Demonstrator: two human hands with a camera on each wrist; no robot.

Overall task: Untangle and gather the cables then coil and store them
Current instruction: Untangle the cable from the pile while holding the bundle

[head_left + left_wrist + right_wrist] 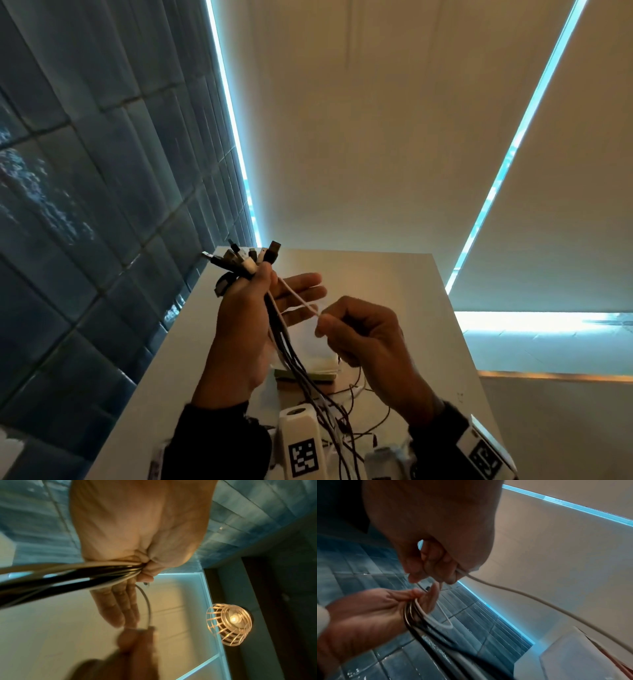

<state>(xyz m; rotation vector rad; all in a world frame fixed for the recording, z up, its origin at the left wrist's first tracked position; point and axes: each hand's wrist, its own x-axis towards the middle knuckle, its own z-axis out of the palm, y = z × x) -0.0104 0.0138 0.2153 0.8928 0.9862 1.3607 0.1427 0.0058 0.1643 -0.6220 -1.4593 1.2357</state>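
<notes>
Cable bundle held up above the table; one white cable drawn off to the side.

Bundle of cables (274, 329), black and white, clamped by the thumb against the palm of the left hand (246, 325), other fingers straight; plug ends (251, 258) fan out above the thumb, tails hang to a loose tangle (342, 421) on the white table (428, 308). White cable (299, 298) runs from the left thumb across to the right hand (370, 346), pinched at its fingertips, remaining fingers curled. Small stack of flat pale items (318, 370) on the table beneath the hands. Blue tiled wall (85, 205) at left. Woven ceiling lamp (229, 623), lit, in left wrist view.
</notes>
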